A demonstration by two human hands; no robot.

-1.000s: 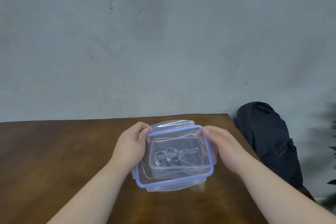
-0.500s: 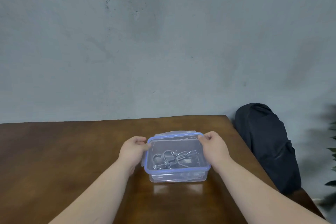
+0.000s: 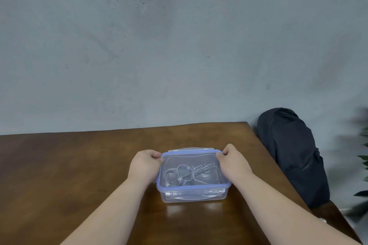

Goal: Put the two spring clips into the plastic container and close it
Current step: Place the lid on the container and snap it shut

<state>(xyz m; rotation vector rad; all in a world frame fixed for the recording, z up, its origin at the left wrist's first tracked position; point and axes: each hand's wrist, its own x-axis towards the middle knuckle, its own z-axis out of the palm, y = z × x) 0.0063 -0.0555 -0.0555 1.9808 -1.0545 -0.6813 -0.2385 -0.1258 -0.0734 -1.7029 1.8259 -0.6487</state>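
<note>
Both hands (image 3: pixel 145 167) (image 3: pixel 235 165) grip clear, blue-rimmed container (image 3: pixel 193 195) holding clips (image 3: pixel 185 175).

Blurred plant (image 3: pixel 363 165) cut off at right edge; fingers (image 3: pixel 155 155) of both hands curl behind the container (image 3: pixel 193 197).

- Views: one, head-worn, wide-angle; no second view, so no shared coverage.
- Position: above the near edge of a wooden table (image 3: pixel 79 165), at the person's head height.
- Facing: forward and slightly down; a grey wall (image 3: pixel 179 45) fills the upper half of the frame, the table the lower.
- Nearness: close; both forearms enter from the bottom edge and reach the lower centre.
- Right margin: a dark bag (image 3: pixel 290 155) beside the table, with blurred leaves (image 3: pixel 363 161) at the frame edge.
</note>
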